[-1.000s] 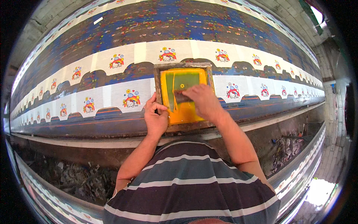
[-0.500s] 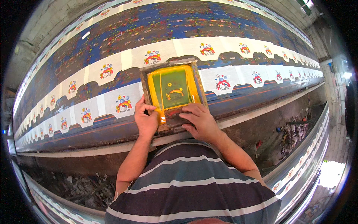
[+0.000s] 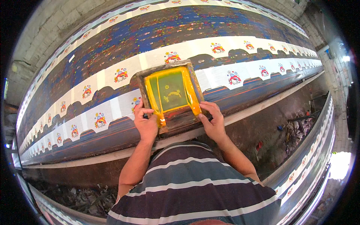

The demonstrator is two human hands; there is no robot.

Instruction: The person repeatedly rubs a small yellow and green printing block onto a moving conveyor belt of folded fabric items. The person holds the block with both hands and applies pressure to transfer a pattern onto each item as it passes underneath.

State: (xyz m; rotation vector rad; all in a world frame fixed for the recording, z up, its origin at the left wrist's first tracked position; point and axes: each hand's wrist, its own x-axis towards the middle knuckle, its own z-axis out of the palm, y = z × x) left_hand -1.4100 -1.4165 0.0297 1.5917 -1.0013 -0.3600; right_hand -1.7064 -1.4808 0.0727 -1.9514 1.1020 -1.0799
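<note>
A wooden-framed printing screen [image 3: 173,82] lies over the near row of white pieces [image 3: 213,77], by the table's front edge. Yellow tape borders its green mesh, where a small rainbow-and-flower design shows. My left hand [image 3: 147,123] is closed on the frame's lower left corner, thumb toward the taped edge. At the lower right side, my right hand [image 3: 214,118] grips the frame between thumb and fingers. The screen covers part of the near row, including some of a colourful printed picture [image 3: 135,102] beside my left fingers. Whatever lies directly beneath the frame is hidden.
The long table [image 3: 123,41], stained dark and blue with paint specks, carries several rows of white pieces with printed pictures. A pale rail [image 3: 240,122] runs along its near edge. Scraps [image 3: 300,129] lie on the floor at right, near another table [image 3: 305,161] with printed pieces.
My right hand has shifted from the frame's lower edge to its right side and taken hold there. The screen has moved slightly left along the near row. The view has turned a little.
</note>
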